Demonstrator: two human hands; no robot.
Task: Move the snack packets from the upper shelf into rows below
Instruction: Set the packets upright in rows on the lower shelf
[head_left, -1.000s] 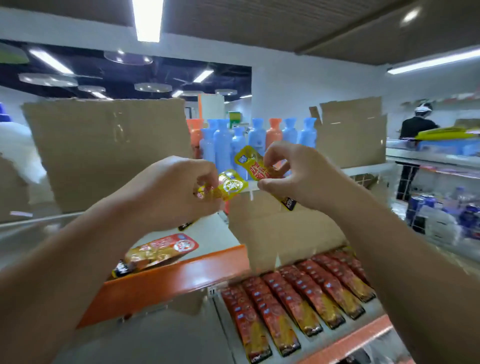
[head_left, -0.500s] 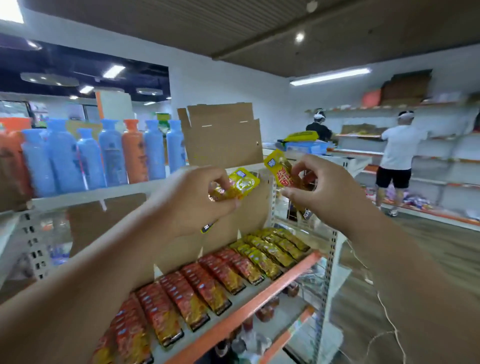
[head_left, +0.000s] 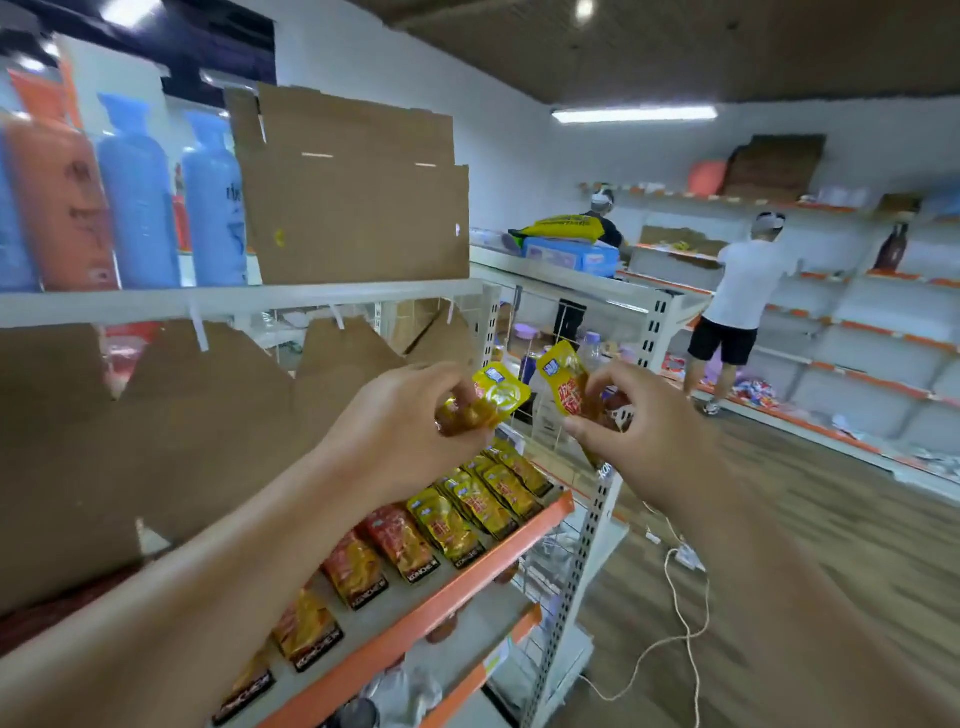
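My left hand (head_left: 410, 431) pinches a yellow snack packet (head_left: 493, 397) by its lower end. My right hand (head_left: 634, 431) pinches a second yellow and red snack packet (head_left: 566, 384), held upright just to the right of the first. Both packets hang in the air above the right end of the lower shelf (head_left: 431, 603), which has an orange front lip. On that shelf lie rows of yellow packets (head_left: 483, 499) at the right and red packets (head_left: 379, 551) to their left.
Brown cardboard sheets (head_left: 358, 208) stand on the upper shelf (head_left: 249, 299) beside blue and orange bottles (head_left: 140, 197). More cardboard (head_left: 156, 426) backs the lower shelf. Two people (head_left: 743, 291) work at far shelves. A white cable (head_left: 675, 613) lies on the wooden floor.
The view has swung to the right along the shelf. Both hands, each still holding its packet, now sit lower, over the yellow rows at the shelf's right end.
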